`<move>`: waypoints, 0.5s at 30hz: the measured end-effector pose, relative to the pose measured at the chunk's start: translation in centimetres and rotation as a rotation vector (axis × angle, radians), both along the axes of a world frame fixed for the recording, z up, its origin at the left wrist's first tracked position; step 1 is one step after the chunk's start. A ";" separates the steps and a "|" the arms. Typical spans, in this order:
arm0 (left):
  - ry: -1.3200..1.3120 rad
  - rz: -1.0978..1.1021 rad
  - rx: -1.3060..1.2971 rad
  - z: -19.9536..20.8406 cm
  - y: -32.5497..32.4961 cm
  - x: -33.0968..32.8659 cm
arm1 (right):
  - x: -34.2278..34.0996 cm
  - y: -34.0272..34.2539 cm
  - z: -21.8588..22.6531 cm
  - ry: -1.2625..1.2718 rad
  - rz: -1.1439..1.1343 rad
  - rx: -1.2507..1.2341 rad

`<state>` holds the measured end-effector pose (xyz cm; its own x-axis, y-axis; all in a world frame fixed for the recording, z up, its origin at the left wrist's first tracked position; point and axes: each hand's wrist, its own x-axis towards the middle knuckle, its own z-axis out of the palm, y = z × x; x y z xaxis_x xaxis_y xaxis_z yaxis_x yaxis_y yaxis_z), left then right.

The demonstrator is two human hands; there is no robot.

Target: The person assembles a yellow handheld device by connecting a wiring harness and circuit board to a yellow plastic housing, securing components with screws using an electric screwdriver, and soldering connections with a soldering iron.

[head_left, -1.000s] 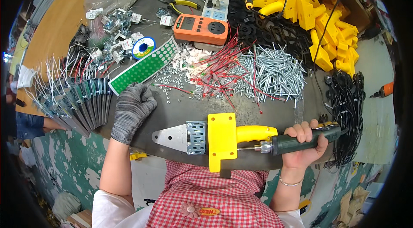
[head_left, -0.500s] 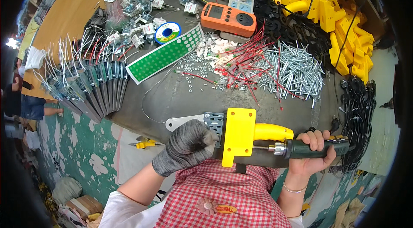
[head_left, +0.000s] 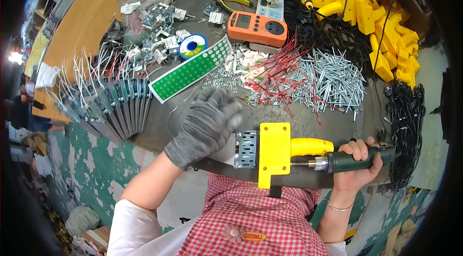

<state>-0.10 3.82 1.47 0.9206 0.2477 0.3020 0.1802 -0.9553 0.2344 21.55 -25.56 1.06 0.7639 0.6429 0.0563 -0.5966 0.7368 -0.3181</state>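
My left hand, in a grey knit glove, is over the bench with its fingers stretched out, slightly blurred, and no object visible in it. Just beyond its fingertips lie small silver nuts. My right hand is bare and wraps round a dark green electric screwdriver, whose shaft points left at a yellow plastic housing. The housing has a yellow handle on its right and a perforated metal guard on its left. It lies at the bench's near edge; the glove hides what lies left of the guard.
Beyond are long screws, red-wired parts, a green sticker sheet, a solder spool and an orange meter. A fan of wired metal blades stands left. Yellow housings and black cords occupy the right.
My left hand has left the perforated guard, moved up toward the nuts and unfolded from a fist. The housing and my right hand with the screwdriver sit slightly farther right in view.
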 end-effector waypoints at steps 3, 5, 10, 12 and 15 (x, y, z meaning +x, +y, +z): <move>-0.068 -0.374 -0.412 1.6 -1.8 0.4 | -0.2 0.1 0.1 0.027 -0.017 0.001; -0.048 -0.367 -0.431 0.0 -4.1 1.0 | -0.2 0.4 0.3 0.058 -0.013 0.007; -0.092 -0.369 -0.528 -1.6 -4.0 1.5 | -0.1 0.8 0.7 0.100 -0.039 -0.066; -0.007 -0.316 -0.813 -3.4 -4.5 1.6 | 0.1 1.1 0.7 0.046 -0.020 -0.046; 0.036 -0.308 -0.928 -3.5 -4.2 1.7 | -0.2 1.4 1.0 0.035 -0.024 -0.064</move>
<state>1.65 -0.41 -1.99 0.9897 0.1195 0.0791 -0.0248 -0.4008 0.9158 21.34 -24.18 2.04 0.7797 0.6261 -0.0113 -0.5908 0.7295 -0.3446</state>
